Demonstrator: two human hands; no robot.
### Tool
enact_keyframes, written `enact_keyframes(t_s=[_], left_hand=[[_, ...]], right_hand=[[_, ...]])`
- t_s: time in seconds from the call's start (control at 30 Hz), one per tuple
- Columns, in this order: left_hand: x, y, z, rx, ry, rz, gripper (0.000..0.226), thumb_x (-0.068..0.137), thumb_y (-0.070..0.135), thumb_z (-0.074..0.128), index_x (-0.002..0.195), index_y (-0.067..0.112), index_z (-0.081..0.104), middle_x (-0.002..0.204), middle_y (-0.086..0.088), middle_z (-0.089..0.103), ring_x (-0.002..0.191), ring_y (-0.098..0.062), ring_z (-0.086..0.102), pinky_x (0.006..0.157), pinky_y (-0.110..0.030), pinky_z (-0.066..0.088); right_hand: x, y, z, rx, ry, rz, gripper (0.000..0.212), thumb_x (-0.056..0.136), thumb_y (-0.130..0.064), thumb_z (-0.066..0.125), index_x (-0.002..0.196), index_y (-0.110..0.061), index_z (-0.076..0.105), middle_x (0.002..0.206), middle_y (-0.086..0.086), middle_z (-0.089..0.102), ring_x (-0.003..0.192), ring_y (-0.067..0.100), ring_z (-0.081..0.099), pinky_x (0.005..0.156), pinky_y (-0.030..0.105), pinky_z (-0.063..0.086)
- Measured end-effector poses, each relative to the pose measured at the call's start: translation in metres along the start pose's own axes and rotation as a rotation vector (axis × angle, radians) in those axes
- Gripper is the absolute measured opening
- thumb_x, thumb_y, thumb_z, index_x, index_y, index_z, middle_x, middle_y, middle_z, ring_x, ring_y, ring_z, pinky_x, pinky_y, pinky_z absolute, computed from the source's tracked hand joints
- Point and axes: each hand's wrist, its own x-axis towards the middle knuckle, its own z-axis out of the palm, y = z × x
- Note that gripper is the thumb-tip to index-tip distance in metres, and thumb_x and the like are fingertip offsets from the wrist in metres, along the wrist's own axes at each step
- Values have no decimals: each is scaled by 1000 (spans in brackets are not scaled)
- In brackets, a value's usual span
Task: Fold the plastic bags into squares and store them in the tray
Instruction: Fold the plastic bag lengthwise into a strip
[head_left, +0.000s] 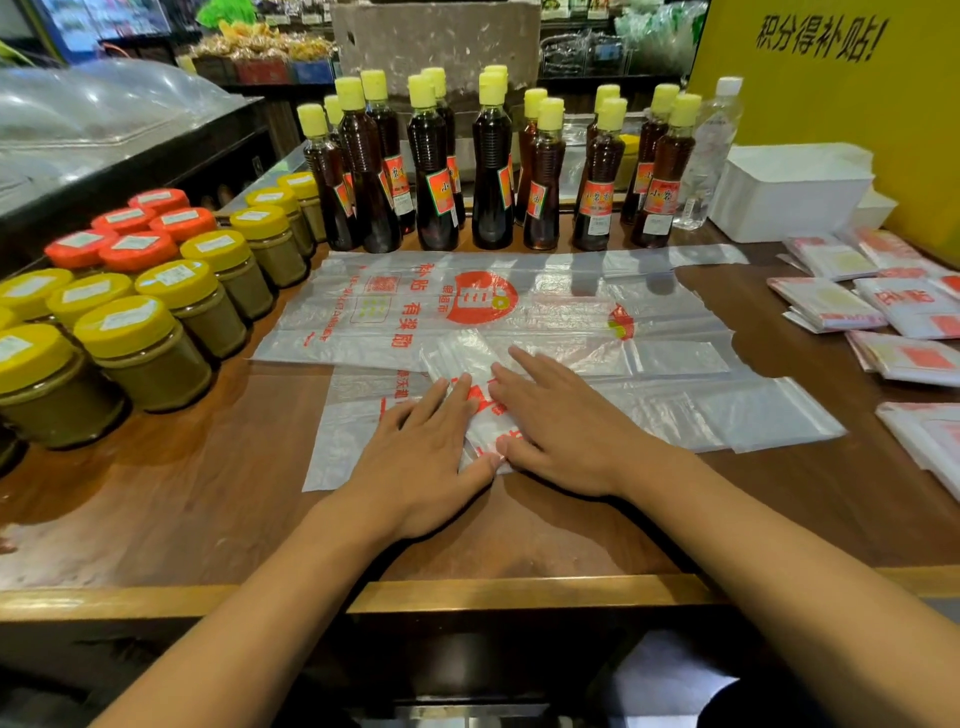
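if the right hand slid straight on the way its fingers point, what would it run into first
Likely the flat printed bag spread behind the one being folded, then the brown bottles further on. The right hand points up and left; depth is unclear.

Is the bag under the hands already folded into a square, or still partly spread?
Partly spread: the bag still reaches well right of both hands, which press its folded middle.

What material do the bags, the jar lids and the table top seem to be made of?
Unfolded bag: thin, glossy plastic film; the wood shows through it and it wrinkles.
Yellow jar lids: probably moulded plastic with a smooth, slightly shiny surface and ribbed edges.
Table top: looks like brown wood or wood-look laminate with a polished finish; grain and light reflections are visible.
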Motion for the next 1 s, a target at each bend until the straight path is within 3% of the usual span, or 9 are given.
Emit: enact_keyframes(t_s=[0.13,0.23,0.3,0.37,0.53,0.7,0.83,0.9,1.0], left_hand=[[2,-4,3,-48,-16,16,98,82,83,14,162,26,0,169,10,-7,153,-4,-11,123,-33,-2],[1,-6,-3,-119,5,29,95,82,78,30,160,28,13,168,10,9,153,-6,3,120,-31,2],[-1,-7,-7,-181,19,40,84,86,63,49,158,29,21,166,8,20,150,-8,11,115,-26,5],[-2,-8,-10,-245,24,34,83,82,60,50,156,33,25,161,8,28,145,-7,15,111,-25,9],[-5,-5,-14,-289,17,17,86,80,75,49,154,38,28,151,9,33,138,-11,18,104,-30,19],[0,-9,-11,-379,194,24,45,87,64,46,127,45,55,120,21,54,120,-11,39,93,-32,25],[5,-11,-9,-411,300,50,11,90,49,54,95,45,64,93,20,64,97,-15,50,82,-39,36],[6,-13,-7,-455,314,34,4,91,43,64,92,43,68,91,19,68,93,-14,56,80,-44,47],[6,-11,-6,-521,322,-30,6,94,34,69,98,36,73,95,16,72,89,-7,61,77,-39,52]], right_hand=[[-1,1,4,74,-140,37,78,101,-58,36,162,-17,8,169,0,0,155,11,-3,122,28,-5],[-2,2,-3,183,-160,67,91,88,-56,46,162,-19,9,169,-2,6,154,11,2,120,26,-1],[-7,2,-8,248,-155,80,88,89,-44,57,161,-20,12,168,-1,14,152,13,9,120,28,5],[-13,4,-9,283,-104,81,82,92,-40,61,159,-20,19,164,-1,25,147,15,18,120,30,12],[-18,8,-11,293,22,125,76,85,-67,50,149,-26,43,144,-3,52,128,13,43,112,35,28],[-13,10,-10,501,165,210,48,84,-65,49,114,-30,64,105,-6,68,98,14,61,88,44,50],[-13,14,-2,458,184,197,28,91,-45,61,108,-24,69,97,-4,69,90,14,60,82,45,51],[-14,15,0,512,213,186,16,94,-29,67,105,-19,72,94,-4,70,87,12,61,83,42,51],[-14,11,0,614,242,193,6,94,-23,68,97,-18,70,82,-4,68,77,12,61,79,39,52]])
